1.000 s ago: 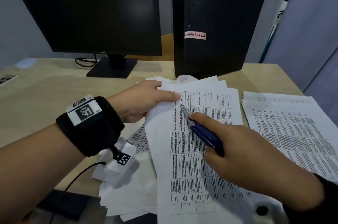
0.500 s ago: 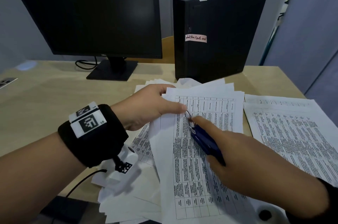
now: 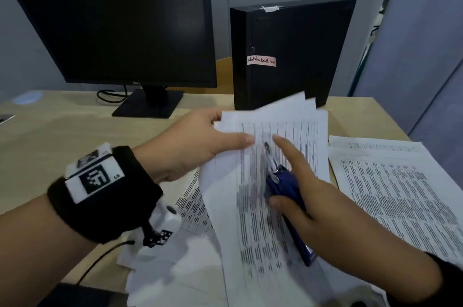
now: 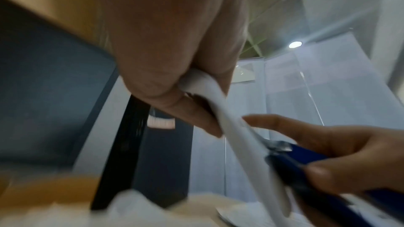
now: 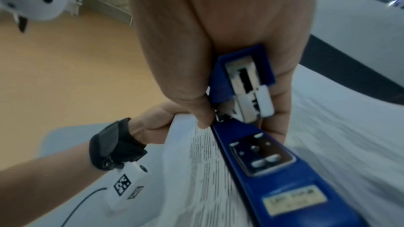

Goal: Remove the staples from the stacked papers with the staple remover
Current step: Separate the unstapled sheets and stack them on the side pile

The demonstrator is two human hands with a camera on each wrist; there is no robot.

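My left hand pinches the top left corner of the stacked papers, thumb on top, and holds that end tilted up off the desk; the pinch on the papers also shows in the left wrist view. My right hand grips the blue staple remover by thumb and curled fingers, with the index finger stretched out over the page. Its metal tip lies on the top sheet just right of my left thumb. The right wrist view has the staple remover along the papers' edge. No staple can be made out.
A second printed stack lies flat at the right. Loose sheets spread under my left wrist. A black monitor and an upright black computer case stand behind the papers on the wooden desk.
My left hand has lifted the corner of the stack up and away from the desk. My right index finger has straightened, and the remover's tip now points further up the page.
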